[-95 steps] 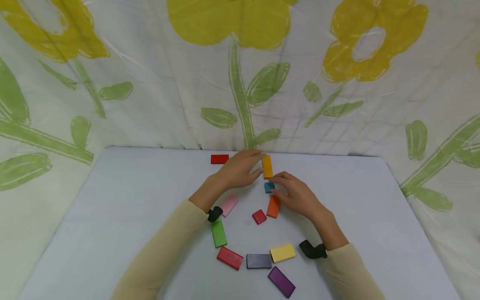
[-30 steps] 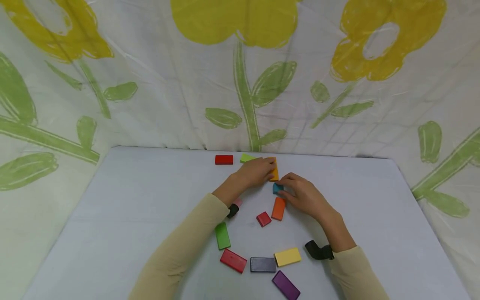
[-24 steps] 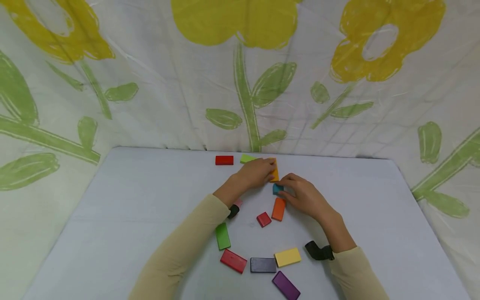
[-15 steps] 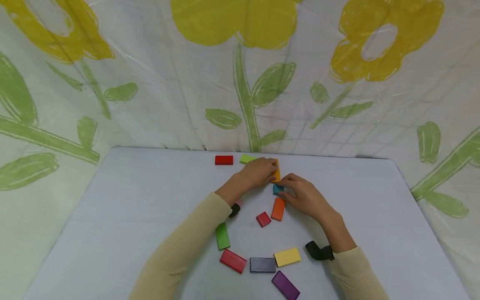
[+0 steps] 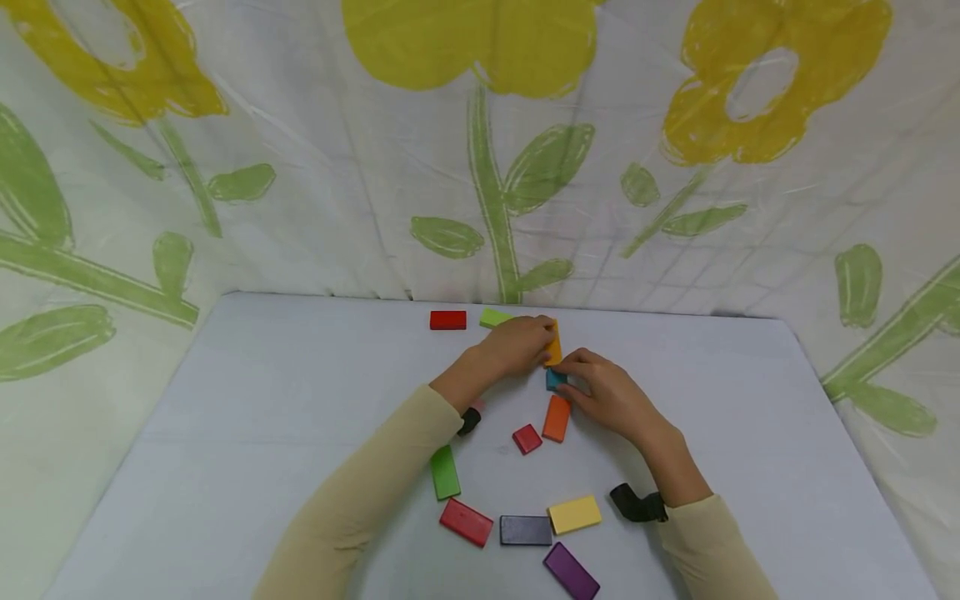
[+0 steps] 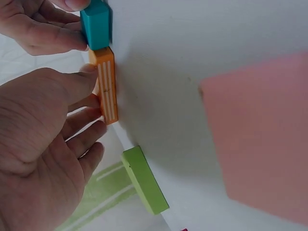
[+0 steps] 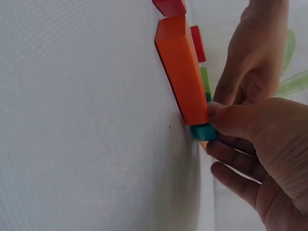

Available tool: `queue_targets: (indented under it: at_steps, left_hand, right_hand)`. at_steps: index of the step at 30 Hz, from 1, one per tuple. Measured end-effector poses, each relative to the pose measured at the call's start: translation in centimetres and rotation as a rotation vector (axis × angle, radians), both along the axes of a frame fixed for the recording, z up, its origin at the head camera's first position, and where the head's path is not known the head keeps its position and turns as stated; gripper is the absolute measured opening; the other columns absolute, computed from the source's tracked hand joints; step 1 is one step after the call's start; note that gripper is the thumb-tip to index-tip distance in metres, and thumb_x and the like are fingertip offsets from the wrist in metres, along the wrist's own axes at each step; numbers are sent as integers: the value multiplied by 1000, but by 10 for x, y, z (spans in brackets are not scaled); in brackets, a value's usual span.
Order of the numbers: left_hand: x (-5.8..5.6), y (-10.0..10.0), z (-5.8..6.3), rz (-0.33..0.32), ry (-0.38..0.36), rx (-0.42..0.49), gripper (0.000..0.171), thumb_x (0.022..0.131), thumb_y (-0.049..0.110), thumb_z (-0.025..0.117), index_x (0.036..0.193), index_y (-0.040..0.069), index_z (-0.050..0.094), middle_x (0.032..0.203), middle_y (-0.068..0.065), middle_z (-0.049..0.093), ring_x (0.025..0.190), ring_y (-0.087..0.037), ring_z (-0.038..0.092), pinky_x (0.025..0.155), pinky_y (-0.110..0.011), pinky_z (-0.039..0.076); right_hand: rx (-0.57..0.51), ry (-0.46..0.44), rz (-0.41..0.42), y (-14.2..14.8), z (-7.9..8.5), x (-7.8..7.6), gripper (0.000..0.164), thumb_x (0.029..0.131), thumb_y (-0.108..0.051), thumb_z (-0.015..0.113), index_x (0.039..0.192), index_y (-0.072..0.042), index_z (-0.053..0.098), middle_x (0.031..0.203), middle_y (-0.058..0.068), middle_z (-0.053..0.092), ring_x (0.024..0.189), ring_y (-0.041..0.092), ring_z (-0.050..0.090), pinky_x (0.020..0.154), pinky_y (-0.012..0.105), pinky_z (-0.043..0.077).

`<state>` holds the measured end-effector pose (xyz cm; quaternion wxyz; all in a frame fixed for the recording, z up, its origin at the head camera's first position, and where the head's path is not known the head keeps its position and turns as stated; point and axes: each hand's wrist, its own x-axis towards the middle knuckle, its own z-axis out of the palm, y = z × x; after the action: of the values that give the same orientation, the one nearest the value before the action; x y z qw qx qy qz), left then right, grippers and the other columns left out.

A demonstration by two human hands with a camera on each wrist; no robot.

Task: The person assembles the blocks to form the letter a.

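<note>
My left hand (image 5: 516,345) pinches a yellow-orange wooden block (image 5: 556,345) between thumb and fingers near the table's far edge. In the left wrist view this block (image 6: 108,91) has white stripes on its side and meets the end of a small teal block (image 6: 97,28). The teal block (image 5: 556,380) is held by my right hand (image 5: 611,396), thumb on one side and fingers on the other. Just nearer lies an orange block (image 5: 557,418), close to the right thumb. In the right wrist view the orange block (image 7: 183,72) partly hides the teal one (image 7: 206,132).
A small red block (image 5: 527,439) lies left of the orange one. Lime (image 5: 494,317) and red (image 5: 448,320) blocks lie along the back. Green (image 5: 445,472), red (image 5: 467,522), dark grey (image 5: 526,530), pale yellow (image 5: 574,515) and purple (image 5: 572,571) blocks curve round the front; a pink block (image 6: 260,139) is mostly hidden by the left arm.
My left hand has come over to the yellow-orange block and gripped it; the block has shifted slightly right and nearer, against the teal one. The right hand stays at the teal block.
</note>
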<state>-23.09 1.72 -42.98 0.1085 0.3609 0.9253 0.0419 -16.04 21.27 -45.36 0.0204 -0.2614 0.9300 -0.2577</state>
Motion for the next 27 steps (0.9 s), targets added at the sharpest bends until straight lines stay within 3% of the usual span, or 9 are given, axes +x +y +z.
queue_targets:
  at_steps: [8, 27]
  left_hand:
    - [1, -1, 2, 19, -28, 1, 33, 111, 31, 55, 134, 11, 68, 161, -6, 52, 140, -24, 59, 121, -36, 48]
    - [0, -2, 2, 18, -60, 12, 31, 112, 29, 54, 130, 9, 69, 158, -7, 54, 139, -24, 60, 120, -36, 49]
  right_hand:
    - [5, 14, 7, -1, -2, 0, 27, 98, -15, 77, 122, -4, 77, 121, 9, 72, 110, 26, 71, 96, 46, 62]
    - [-7, 56, -5, -5, -2, 3, 19, 96, -11, 78, 114, -3, 80, 115, 8, 69, 103, 24, 70, 90, 42, 63]
